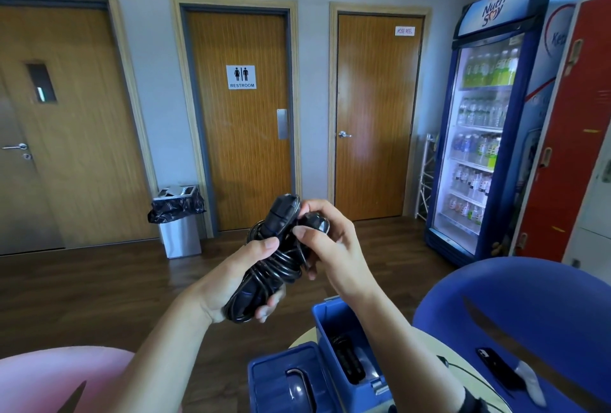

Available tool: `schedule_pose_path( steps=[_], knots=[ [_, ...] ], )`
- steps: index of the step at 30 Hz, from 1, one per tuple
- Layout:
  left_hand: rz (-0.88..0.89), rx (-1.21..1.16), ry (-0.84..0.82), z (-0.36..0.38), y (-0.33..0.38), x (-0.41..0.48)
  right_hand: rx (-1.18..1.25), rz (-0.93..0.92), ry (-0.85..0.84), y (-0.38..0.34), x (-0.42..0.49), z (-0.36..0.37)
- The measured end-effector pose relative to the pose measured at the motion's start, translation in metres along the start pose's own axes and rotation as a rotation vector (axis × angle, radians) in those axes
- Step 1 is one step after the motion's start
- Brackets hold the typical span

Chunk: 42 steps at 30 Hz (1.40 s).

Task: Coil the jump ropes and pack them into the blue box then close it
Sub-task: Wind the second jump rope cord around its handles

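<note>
A black jump rope [274, 263] is coiled into a bundle and held up in front of me, above the floor. My left hand [231, 283] grips the bundle from below and the left, thumb across the cord. My right hand [327, 240] holds one black handle at the bundle's upper right, fingers curled round it. The other handle sticks up at the top of the coil. Below, the blue box [322, 316] stands open on a small round table, with another black rope handle lying inside. Its blue lid [281, 379] with a handle lies open to the left.
A blue chair [529, 300] stands at the right with a black phone [496, 368] on it. A pink seat [49, 376] is at the lower left. Further off are a steel bin [180, 234], three wooden doors and a drinks fridge [486, 134].
</note>
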<state>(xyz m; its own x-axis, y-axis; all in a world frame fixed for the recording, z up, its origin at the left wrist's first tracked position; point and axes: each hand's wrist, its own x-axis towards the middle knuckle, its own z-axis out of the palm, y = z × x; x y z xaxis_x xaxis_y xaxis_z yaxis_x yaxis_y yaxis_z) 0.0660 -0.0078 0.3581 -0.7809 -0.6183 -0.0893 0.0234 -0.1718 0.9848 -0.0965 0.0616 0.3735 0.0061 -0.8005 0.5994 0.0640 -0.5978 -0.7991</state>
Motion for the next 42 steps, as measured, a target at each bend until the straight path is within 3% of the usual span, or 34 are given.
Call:
schedule_pose_path(
  steps=[2, 8, 11, 26, 32, 35, 42],
  knots=[
    [0.112, 0.038, -0.14, 0.01, 0.004, -0.008, 0.04, 0.036, -0.002, -0.001, 0.0, 0.002],
    [0.134, 0.09, -0.122, 0.006, 0.008, -0.011, 0.033, 0.09, -0.05, -0.003, 0.002, -0.002],
    [0.138, 0.077, -0.191, 0.008, 0.012, -0.013, 0.004, 0.076, -0.022, -0.003, 0.003, -0.002],
    [0.089, 0.118, -0.08, 0.006, 0.006, -0.01, 0.027, 0.068, -0.132, 0.007, -0.011, -0.009],
    [0.15, 0.183, 0.049, 0.006, 0.01, -0.008, -0.034, 0.036, 0.197, 0.012, -0.018, 0.0],
    [0.154, 0.211, 0.096, 0.003, 0.01, -0.007, -0.193, -0.018, 0.235, 0.015, -0.022, 0.003],
    [0.144, 0.225, 0.148, 0.011, 0.013, -0.008, -0.305, -0.056, 0.319, 0.012, -0.024, 0.019]
  ],
)
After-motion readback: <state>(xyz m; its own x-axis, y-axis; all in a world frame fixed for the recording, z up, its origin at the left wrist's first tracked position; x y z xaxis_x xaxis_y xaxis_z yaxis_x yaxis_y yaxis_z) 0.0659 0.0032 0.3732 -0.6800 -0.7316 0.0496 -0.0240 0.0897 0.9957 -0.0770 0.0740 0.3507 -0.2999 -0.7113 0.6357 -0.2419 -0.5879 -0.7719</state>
